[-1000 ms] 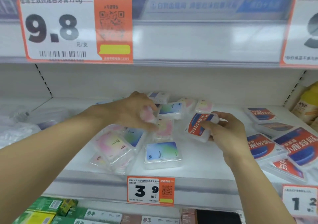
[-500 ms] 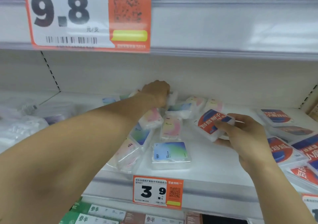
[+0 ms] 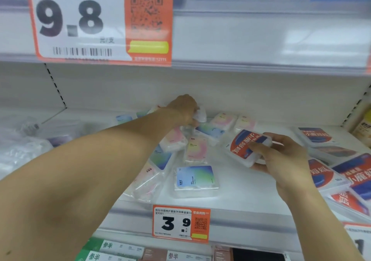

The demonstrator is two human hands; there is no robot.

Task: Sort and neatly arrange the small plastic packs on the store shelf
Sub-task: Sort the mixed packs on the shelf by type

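Note:
Small clear plastic packs with pastel labels lie scattered on the white shelf (image 3: 241,198). One blue-green pack (image 3: 195,178) lies flat near the front edge, a pink one (image 3: 196,150) behind it. My left hand (image 3: 183,110) reaches to the back of the shelf and is closed on a clear pack (image 3: 201,114) there. My right hand (image 3: 281,158) holds a pack with a red and blue label (image 3: 246,145), lifted a little off the shelf and tilted.
Several more red-and-blue packs (image 3: 357,176) lie in a heap at the right. Clear bagged goods (image 3: 24,150) sit at the left. The upper shelf with a 9.8 price tag (image 3: 80,20) hangs close overhead. A 3.9 tag (image 3: 180,223) marks the front rail.
My left hand has moved from the pastel heap to the back wall of the shelf and closed on a pack there. My right hand keeps holding the red-and-blue pack, lifted slightly.

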